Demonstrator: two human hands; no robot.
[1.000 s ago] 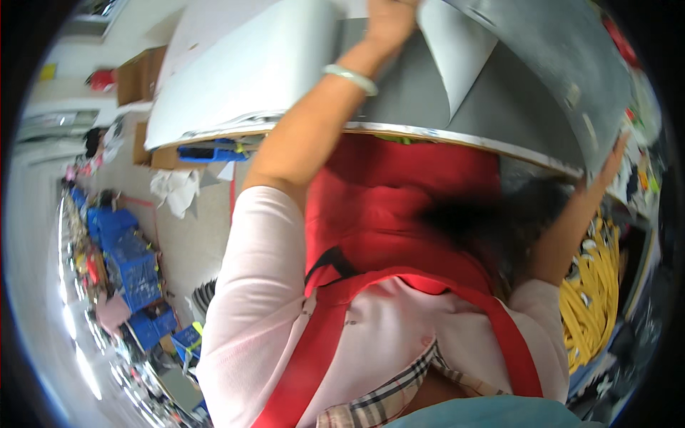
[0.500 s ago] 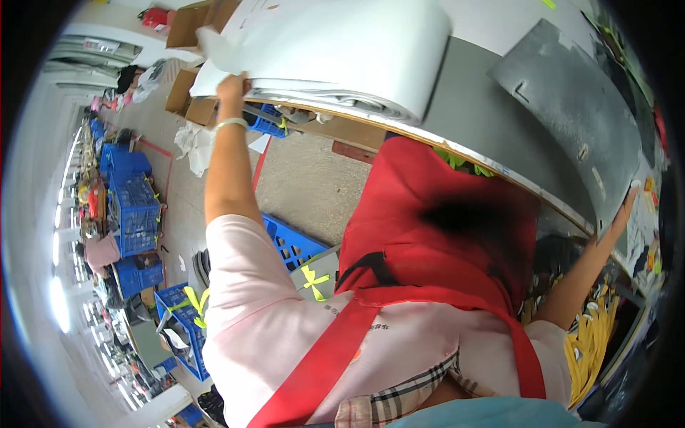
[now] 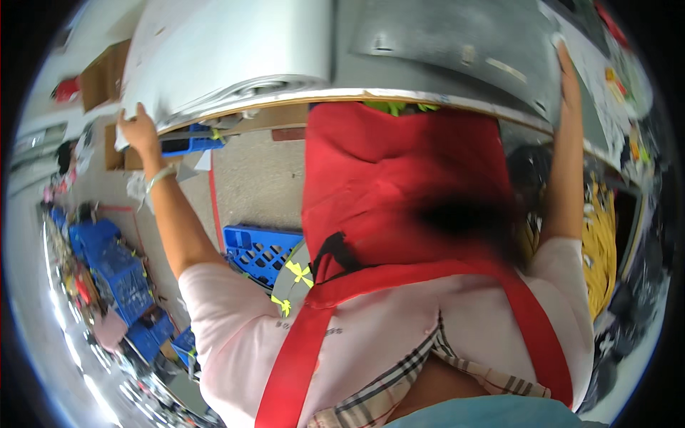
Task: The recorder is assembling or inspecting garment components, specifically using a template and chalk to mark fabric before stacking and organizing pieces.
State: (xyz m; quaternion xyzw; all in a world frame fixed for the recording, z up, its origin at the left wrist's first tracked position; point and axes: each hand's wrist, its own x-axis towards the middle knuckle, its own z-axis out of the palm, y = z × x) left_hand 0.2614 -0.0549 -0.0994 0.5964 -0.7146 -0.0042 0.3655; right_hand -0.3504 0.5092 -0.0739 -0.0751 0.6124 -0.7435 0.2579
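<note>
At the far left corner of the table, my left hand [image 3: 140, 130] is closed at the edge of a white sheet [image 3: 228, 46]. This wide sheet lies folded or rolled in several layers, with loose curled ends at the front. My right hand [image 3: 567, 75] grips the right edge of a stiff grey panel [image 3: 457, 43] with small slots cut in it. Part of that hand's grip is hidden by the panel. Beneath the panel is a dark grey surface [image 3: 349, 75] on the table.
The table's front edge [image 3: 285, 98] runs close before my red apron [image 3: 399, 185]. Below stand blue crates [image 3: 264, 250]. Yellow strips [image 3: 599, 242] hang at the right beside black plastic bags [image 3: 624, 335]. Cardboard boxes [image 3: 105, 75] sit past the table's left end.
My view has swung left, so the table now lies more level. The grey panel lies flatter and nearer the white sheet, with my right hand farther up its right edge.
</note>
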